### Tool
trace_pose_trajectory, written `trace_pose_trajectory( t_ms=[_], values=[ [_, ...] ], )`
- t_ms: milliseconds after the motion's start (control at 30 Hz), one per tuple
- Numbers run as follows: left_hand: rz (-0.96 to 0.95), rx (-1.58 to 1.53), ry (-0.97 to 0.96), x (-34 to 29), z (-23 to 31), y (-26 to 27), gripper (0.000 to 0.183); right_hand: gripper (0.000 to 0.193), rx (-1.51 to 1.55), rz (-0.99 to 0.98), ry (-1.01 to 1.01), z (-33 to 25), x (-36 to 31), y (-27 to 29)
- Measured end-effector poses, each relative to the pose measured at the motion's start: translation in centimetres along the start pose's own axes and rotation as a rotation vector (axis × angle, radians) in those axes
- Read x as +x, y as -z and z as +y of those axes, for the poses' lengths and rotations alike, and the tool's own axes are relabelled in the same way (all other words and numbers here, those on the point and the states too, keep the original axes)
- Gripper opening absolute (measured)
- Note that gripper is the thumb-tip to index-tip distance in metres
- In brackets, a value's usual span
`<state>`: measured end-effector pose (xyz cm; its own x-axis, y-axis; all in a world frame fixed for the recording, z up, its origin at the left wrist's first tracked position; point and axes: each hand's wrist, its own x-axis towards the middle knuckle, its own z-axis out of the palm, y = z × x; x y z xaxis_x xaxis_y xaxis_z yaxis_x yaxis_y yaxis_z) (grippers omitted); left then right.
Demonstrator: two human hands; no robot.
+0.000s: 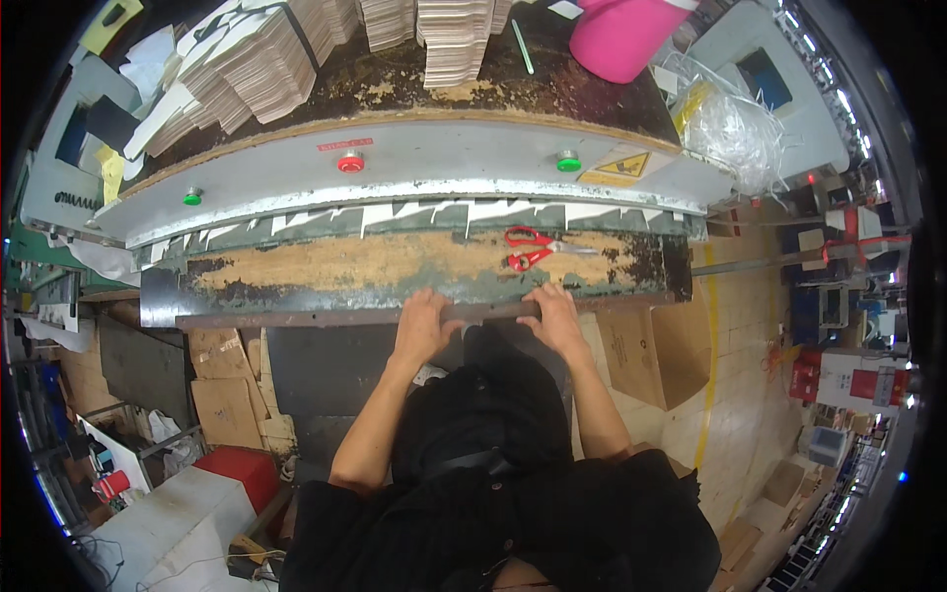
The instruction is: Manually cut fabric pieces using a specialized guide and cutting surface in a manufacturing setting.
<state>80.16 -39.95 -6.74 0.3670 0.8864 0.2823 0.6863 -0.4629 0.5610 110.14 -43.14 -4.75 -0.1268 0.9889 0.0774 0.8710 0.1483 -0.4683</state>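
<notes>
My left hand (422,324) rests on the front edge bar (296,319) of a worn machine table (395,261). Its fingers lie over the bar, and the thumb is spread inward. A short distance to the right, my right hand (554,316) rests on the same bar, its thumb pointing toward the left hand. Neither hand holds a loose object. Just beyond the right hand, red-handled scissors (533,259) lie with their blades pointing right. Behind the table, a row of jagged white pieces (493,212) shows under the grey machine beam (444,158).
The beam carries a red button (350,162) and green buttons (568,162). Above it are stacked cardboard pieces (252,74), a green pen (522,47) and a pink container (621,39). A clear plastic bag (735,128) sits at right. A cardboard box (651,355) stands on the floor.
</notes>
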Motion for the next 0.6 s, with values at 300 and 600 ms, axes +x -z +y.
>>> trace_pose_trajectory(
  t_ms=[300,600],
  values=[
    [-0.326,-0.233,0.254,2.3,-1.1,1.0,0.040,0.038,-0.034,-0.564,-0.006,6.3,11.2,6.3],
    [-0.349,-0.380,0.467,1.2,-4.2,-1.6,0.036,0.026,-0.427,-0.409,0.903,14.0,27.1,0.9]
  ],
)
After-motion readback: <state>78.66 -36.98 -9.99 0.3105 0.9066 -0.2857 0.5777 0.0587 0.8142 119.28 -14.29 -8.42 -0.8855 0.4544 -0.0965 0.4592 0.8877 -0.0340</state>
